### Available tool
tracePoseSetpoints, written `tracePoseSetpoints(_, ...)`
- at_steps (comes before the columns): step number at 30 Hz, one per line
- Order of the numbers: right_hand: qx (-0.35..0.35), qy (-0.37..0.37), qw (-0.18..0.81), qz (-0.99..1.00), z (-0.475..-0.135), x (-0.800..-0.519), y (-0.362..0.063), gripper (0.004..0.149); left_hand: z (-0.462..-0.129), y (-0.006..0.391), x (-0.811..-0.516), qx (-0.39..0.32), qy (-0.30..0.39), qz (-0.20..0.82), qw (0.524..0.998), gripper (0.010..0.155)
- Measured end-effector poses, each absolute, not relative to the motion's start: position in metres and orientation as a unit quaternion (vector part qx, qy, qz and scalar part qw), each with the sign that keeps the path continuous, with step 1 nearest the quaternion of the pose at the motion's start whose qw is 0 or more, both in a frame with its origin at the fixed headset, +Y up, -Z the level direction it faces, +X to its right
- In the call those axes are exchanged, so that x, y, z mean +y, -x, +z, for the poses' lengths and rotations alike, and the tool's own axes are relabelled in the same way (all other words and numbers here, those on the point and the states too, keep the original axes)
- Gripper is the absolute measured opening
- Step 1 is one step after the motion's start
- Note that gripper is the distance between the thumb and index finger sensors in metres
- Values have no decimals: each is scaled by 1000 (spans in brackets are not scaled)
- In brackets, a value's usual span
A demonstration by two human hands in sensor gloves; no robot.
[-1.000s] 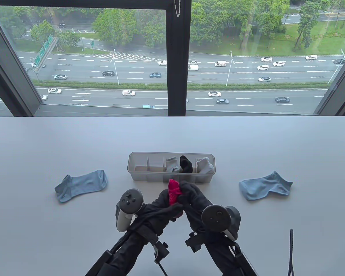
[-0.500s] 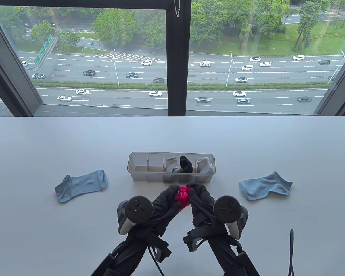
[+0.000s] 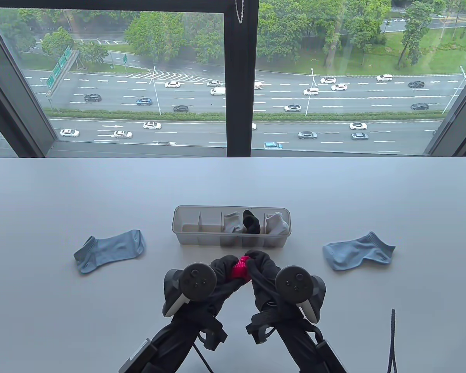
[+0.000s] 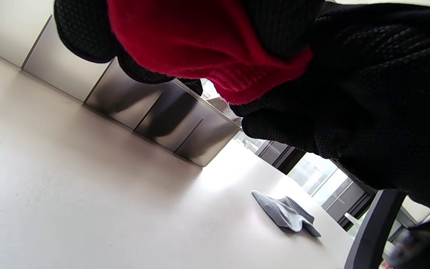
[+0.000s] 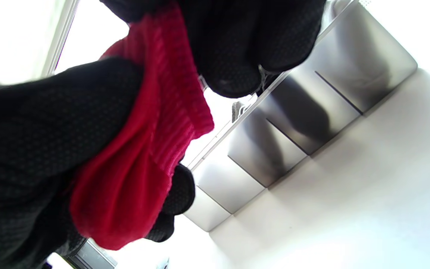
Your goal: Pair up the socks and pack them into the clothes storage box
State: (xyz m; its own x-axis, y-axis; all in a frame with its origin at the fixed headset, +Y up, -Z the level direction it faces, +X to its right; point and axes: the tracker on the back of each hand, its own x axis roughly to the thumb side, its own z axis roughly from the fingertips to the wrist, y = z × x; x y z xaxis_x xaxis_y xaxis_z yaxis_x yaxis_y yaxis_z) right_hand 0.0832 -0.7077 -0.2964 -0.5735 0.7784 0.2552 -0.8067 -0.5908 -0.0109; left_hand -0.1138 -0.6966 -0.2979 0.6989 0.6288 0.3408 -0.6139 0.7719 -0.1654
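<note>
Both hands [image 3: 239,272] bunched round the red sock bundle [image 3: 240,269] near the storage box's [image 3: 186,237] front wall — probably rolled, liable to unfurl if released early.

The table view looks down from the person's side toward the window [image 3: 233,77]. Both wrist views sit low and tilted, very near the red sock [image 4: 200,41], sharing the storage box [image 3: 231,230], seemingly from opposite sides.
</note>
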Motion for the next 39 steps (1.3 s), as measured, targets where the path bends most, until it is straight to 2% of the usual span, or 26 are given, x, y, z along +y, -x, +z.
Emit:
tracePoseSetpoints(2, -54, -133, 467, 873, -298, -708, -88, 46, -300, 119, -698, -183, 9, 378, 907, 57)
tracePoseSetpoints(3, -38, -141, 484, 863, -299, -709, -91, 53, -301, 125, -699, -157, 14, 401, 902, 57)
tracePoseSetpoints(4, -23, -149, 493, 857, -300, -710, -92, 67, -302, 129, -700, -150, 14, 429, 891, 57)
tracePoseSetpoints(6, 119, -199, 496, 837, -304, -717, -88, 88, -304, 133, -704, -167, 32, 507, 845, 56)
tracePoseSetpoints(7, 159, -204, 494, 830, -304, -720, -85, 87, -305, 133, -706, -171, 43, 527, 831, 55)
tracePoseSetpoints(8, 152, -203, 500, 828, -303, -724, -81, 81, -304, 132, -707, -168, 58, 549, 817, 54)
tracePoseSetpoints(10, 84, -153, 544, 820, -302, -725, -80, 60, -305, 134, -706, -156, 64, 550, 818, 53)
tracePoseSetpoints(11, 69, -134, 557, 817, -302, -726, -84, 46, -307, 136, -704, -175, 63, 561, 807, 53)
tracePoseSetpoints(13, 69, -148, 544, 823, -305, -723, -90, 41, -305, 135, -701, -185, 80, 557, 805, 54)
tracePoseSetpoints(15, 37, -157, 496, 853, -309, -722, -99, 41, -307, 133, -701, -222, 103, 563, 789, 54)
tracePoseSetpoints(18, 41, -149, 512, 845, -309, -724, -106, 40, -312, 133, -709, -226, 159, 579, 767, 54)
tracePoseSetpoints(21, 34, -162, 461, 872, -308, -720, -105, 39, -311, 136, -711, -235, 207, 549, 775, 63)
tracePoseSetpoints(23, 34, -177, 440, 879, -307, -716, -98, 40, -311, 138, -707, -205, 166, 556, 788, 75)
tracePoseSetpoints(26, 48, -195, 427, 882, -304, -716, -86, 40, -310, 135, -702, -178, 103, 522, 828, 53)
tracePoseSetpoints(29, 62, -207, 404, 889, -304, -717, -82, 40, -307, 132, -698, -206, 73, 498, 839, 44)
tracePoseSetpoints(32, 71, -188, 451, 870, -306, -721, -89, 42, -308, 134, -700, -233, 69, 515, 822, 42)
tracePoseSetpoints(36, 94, -212, 435, 870, -304, -723, -80, 43, -309, 134, -702, -200, 49, 515, 832, 39)
tracePoseSetpoints(39, 100, -189, 462, 860, -306, -726, -84, 42, -309, 144, -708, -155, 56, 563, 810, 43)
